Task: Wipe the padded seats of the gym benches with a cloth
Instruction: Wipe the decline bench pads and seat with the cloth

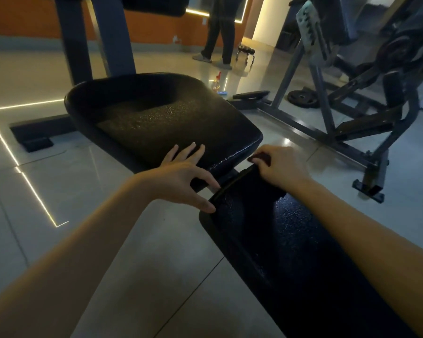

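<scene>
Hands at the bench pad gap

Long black textured back pad [291,240] lies nearest, low right. Left hand [181,178] is spread: fingers flat on the near edge of the wide black padded seat [156,113], thumb touching the back pad's end. Right hand [279,167] curls round a small dark bundle [260,157] at the gap between both pads; cloth or not, cannot tell. Beyond, on the glossy tiled floor [156,252]: red-capped spray bottle [216,84], black weight plates [303,97], grey steel machine frame [327,113], a standing person [220,32].

Bare left forearm [83,240], bare right forearm [352,215]; pale nails on left fingers [188,151]
</scene>
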Action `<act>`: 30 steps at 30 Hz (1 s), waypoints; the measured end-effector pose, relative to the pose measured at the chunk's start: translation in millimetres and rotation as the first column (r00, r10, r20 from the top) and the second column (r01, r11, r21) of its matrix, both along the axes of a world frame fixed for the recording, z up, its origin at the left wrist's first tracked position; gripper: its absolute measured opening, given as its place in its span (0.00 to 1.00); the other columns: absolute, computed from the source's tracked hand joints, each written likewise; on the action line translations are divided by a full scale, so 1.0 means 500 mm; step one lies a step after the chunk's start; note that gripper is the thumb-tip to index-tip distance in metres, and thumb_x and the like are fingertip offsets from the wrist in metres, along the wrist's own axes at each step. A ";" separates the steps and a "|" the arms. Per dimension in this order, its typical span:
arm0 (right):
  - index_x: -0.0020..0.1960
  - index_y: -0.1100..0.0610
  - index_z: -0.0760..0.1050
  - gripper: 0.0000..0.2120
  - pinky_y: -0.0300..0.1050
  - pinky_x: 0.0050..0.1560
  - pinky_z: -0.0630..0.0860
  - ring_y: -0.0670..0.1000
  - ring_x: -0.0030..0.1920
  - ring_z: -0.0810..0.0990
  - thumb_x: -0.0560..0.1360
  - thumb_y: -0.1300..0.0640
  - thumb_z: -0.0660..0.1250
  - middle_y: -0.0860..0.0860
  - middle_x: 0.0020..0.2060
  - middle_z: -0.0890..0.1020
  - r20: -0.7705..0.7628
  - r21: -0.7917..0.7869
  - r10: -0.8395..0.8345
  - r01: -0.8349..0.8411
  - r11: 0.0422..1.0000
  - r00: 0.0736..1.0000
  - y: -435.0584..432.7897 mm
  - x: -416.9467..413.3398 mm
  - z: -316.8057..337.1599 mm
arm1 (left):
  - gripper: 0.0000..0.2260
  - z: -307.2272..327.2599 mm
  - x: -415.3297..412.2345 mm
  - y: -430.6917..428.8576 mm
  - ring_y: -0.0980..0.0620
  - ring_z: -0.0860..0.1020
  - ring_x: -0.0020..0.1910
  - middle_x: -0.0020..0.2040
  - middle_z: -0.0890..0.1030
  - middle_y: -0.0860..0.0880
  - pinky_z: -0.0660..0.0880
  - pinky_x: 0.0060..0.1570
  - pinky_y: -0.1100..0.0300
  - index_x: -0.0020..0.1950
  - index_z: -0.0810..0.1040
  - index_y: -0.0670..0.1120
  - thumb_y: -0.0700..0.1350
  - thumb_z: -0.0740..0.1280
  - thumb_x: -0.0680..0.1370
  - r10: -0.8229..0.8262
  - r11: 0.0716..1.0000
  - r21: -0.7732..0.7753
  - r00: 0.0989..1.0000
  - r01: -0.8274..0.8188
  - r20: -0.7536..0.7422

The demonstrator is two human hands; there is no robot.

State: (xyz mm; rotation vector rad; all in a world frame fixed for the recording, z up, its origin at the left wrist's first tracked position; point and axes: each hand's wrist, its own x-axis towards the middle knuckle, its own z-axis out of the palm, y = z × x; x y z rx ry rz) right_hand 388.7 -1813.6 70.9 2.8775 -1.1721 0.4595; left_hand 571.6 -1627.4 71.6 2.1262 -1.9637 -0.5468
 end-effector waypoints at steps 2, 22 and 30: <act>0.57 0.46 0.79 0.09 0.48 0.51 0.78 0.49 0.49 0.79 0.79 0.47 0.64 0.47 0.48 0.83 0.007 0.039 0.125 -0.125 0.991 0.992 0.047 0.001 -0.010 | 0.20 -0.001 0.003 -0.001 0.51 0.29 0.75 0.80 0.36 0.50 0.29 0.73 0.45 0.62 0.75 0.66 0.62 0.72 0.71 0.002 1.000 0.015 1.000 -0.002 0.006; 0.57 0.47 0.78 0.08 0.42 0.55 0.73 0.45 0.55 0.76 0.79 0.49 0.64 0.45 0.53 0.81 0.135 0.036 0.137 -0.143 0.989 0.981 0.141 -0.006 -0.032 | 0.15 0.006 0.002 0.001 0.54 0.28 0.75 0.79 0.35 0.53 0.27 0.70 0.49 0.54 0.69 0.74 0.61 0.71 0.72 -0.031 0.999 0.039 0.999 0.030 0.015; 0.59 0.46 0.78 0.11 0.47 0.49 0.77 0.47 0.53 0.78 0.80 0.47 0.62 0.45 0.52 0.82 0.096 -0.089 0.225 -0.217 0.972 0.970 0.136 0.004 -0.035 | 0.14 -0.003 0.017 -0.002 0.56 0.26 0.73 0.78 0.33 0.57 0.25 0.66 0.52 0.54 0.71 0.74 0.62 0.70 0.72 -0.059 0.996 0.061 0.998 0.057 0.028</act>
